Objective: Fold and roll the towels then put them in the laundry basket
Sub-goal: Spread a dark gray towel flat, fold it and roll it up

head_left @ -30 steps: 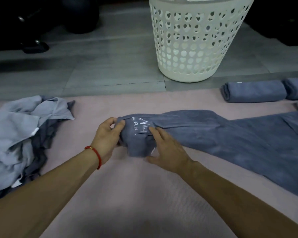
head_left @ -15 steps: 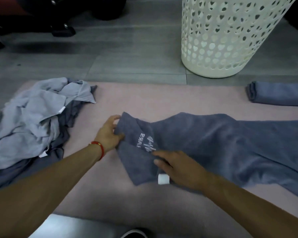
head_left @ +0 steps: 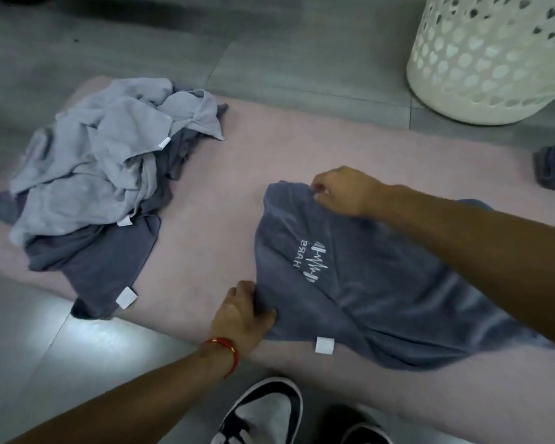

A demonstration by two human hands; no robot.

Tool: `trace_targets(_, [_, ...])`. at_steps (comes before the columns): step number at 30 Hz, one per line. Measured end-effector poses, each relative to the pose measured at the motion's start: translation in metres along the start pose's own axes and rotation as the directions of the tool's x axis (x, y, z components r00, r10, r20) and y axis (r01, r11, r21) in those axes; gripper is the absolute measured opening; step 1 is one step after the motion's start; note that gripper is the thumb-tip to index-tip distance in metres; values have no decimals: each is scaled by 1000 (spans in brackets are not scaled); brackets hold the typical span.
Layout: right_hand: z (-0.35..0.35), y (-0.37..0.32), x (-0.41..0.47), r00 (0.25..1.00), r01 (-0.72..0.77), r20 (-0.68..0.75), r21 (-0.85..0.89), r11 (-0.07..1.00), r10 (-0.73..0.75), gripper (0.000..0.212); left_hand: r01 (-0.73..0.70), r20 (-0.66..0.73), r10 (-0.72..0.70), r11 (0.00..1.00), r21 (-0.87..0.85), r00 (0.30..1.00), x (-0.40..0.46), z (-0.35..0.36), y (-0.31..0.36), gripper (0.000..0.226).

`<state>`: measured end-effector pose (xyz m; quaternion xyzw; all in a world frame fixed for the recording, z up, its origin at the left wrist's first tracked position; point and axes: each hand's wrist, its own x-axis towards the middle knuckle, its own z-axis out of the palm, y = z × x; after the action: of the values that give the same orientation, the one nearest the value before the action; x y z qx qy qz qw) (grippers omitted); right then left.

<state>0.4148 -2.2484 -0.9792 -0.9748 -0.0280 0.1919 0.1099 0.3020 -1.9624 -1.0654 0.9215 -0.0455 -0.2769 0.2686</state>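
Right hand (head_left: 343, 192) moved to far corner, left hand (head_left: 242, 310) near corner, both pinching one towel (head_left: 382, 293)

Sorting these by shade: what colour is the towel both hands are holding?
Dark slate blue towel, with white embroidery and a white tag; head view.

floor (head_left: 148, 56) – grey tiles | pink mat (head_left: 205, 225) | glare – bottom-left

A dark blue towel (head_left: 382, 293) lies spread on the pink mat (head_left: 205, 219). The left hand (head_left: 242, 312) pinches its near corner at the mat's near edge; the right hand (head_left: 343, 190) pinches its far corner. A heap of towels (head_left: 103, 174) sits at the mat's left end, a white laundry basket (head_left: 491, 59) on the floor beyond.
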Motion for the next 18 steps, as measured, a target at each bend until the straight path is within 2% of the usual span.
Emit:
trace_targets(4, [11,-27,68,977,-205,-38,88,975,209,40,-40,-19,42,995,91,999,-28,12,-5,52])
trace_targets(6, [19,-39,86,952,-302,-22,105,948,305,41,-59,-29,66,978,201,997,-30,16,-6,53])
trace_targets(8, [25,-48,98,945,-326,-9,75,943,327,40,-44,-19,52,959,281,998,-28,17,-3,49])
trace_targets(10, [29,-52,101,952,-305,41,23,952,304,33,-37,-13,43,959,279,999,-26,14,-2,41])
trace_targets(12, [30,-48,105,950,-302,98,31,953,298,28,-23,-7,25,984,178,1000,-25,2,0,31])
trace_targets(14, [18,-39,106,962,-272,44,85,959,269,30,35,-47,-35,999,11,998,-24,-19,-1,7])
trace_targets(16, [-4,-31,111,963,-200,-184,-2,980,197,29,83,-53,-95,978,-192,994,-18,-38,-6,24])
trace_targets(18, [-31,-29,116,926,-118,-373,-160,980,50,29,128,-72,-169,909,-397,983,-10,-55,-13,33])
